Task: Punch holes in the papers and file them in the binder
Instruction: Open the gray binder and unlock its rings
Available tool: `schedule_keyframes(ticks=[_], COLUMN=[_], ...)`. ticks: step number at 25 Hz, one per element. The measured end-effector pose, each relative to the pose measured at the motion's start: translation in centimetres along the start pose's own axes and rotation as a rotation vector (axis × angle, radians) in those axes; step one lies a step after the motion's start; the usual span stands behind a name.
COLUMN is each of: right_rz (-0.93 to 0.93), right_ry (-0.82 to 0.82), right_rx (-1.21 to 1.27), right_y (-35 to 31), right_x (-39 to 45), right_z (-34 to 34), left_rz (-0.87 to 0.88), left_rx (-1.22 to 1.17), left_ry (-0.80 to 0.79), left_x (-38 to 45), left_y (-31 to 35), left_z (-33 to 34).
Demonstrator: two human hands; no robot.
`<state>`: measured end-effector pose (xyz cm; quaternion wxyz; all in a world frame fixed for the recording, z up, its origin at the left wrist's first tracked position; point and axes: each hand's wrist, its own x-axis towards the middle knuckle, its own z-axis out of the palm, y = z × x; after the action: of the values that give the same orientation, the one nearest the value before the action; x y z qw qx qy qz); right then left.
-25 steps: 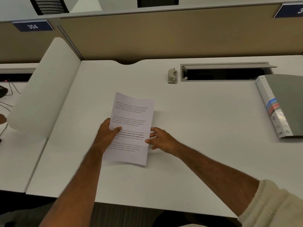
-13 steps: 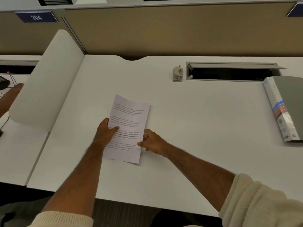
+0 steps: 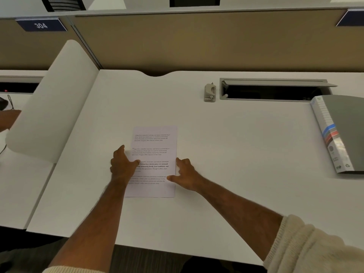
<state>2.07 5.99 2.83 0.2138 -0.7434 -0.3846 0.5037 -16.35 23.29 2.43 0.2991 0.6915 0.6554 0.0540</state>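
Sleeves [image 3: 307,251] of cream knit are seen nearest the camera, pushed up on both forearms, which reach forward over the near edge of a white desk [image 3: 226,154]. The papers [image 3: 155,146], a printed sheet or thin stack with four blocks of text, are laid flat on the desk, squared roughly to its edge, a little left of centre. The left hand [image 3: 123,167] is set on the left margin of the papers, its thumb laid over the text and its fingers stretched along the edge; nothing is gripped, and the hand lies flat and relaxed. The right hand [image 3: 185,173] is placed against the right edge of the papers, thumb touching the sheet and fingers loosely extended on the desk beside it, likewise uncurled and holding nothing.

Farther back and to the right, well apart from the papers, a small grey hole punch [image 3: 210,93] is stood just beside a recessed cable tray [image 3: 275,89] whose lid is tilted open. At the right edge of the desk a grey binder [image 3: 342,133] is laid flat and closed, its labelled spine turned toward the papers. To the left a white curved divider [image 3: 53,103] is raised between desks. Beyond, a tan partition [image 3: 197,40] carries a blue plate [image 3: 41,25] marked 304.
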Motion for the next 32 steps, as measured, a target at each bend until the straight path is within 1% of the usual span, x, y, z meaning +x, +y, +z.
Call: schedule_keyframes(ticks=[4,7,9,12,14,17,20,24,29,32], right_rz=[0.004,-0.029,-0.065,-0.144,-0.165,-0.128,-0.056,-0.013,0.059,0.113], right_ry=[-0.023,0.006,0.070,0.206,0.271,0.303,0.307,0.348,0.404,0.435], right_rx=[-0.065,-0.183,-0.282,-0.495,-0.568,-0.557,-0.511,-0.507,-0.523,-0.522], right_y=[0.5,1.3,2.0,3.3,4.4,6.5,8.6,11.7,15.9,18.6], right_x=[-0.7,-1.4,-2.1,-2.9,-3.4,-4.1,-5.1,-6.7,-8.9,-10.2], right_z=[-0.5,-1.3,-2.1,-3.6,-4.8,-6.6,-8.8,-11.6,-14.7,-16.2], left_rz=[0.042,0.102,0.158,0.255,0.321,0.393,0.453,0.526,0.597,0.605], left_rx=[0.080,0.101,0.117,0.154,0.174,0.190,0.214,0.242,0.252,0.221], left_ry=[0.019,0.018,0.012,0.001,-0.010,-0.033,-0.086,-0.149,-0.222,-0.297], left_x=[-1.2,-2.1,-2.9,-3.9,-4.5,-5.5,-6.9,-8.9,-11.9,-13.6], left_y=[1.1,2.0,3.1,4.9,6.1,8.0,10.0,12.5,15.8,17.6], left_z=[0.6,1.6,2.5,4.0,5.1,7.0,9.0,11.7,14.9,16.8])
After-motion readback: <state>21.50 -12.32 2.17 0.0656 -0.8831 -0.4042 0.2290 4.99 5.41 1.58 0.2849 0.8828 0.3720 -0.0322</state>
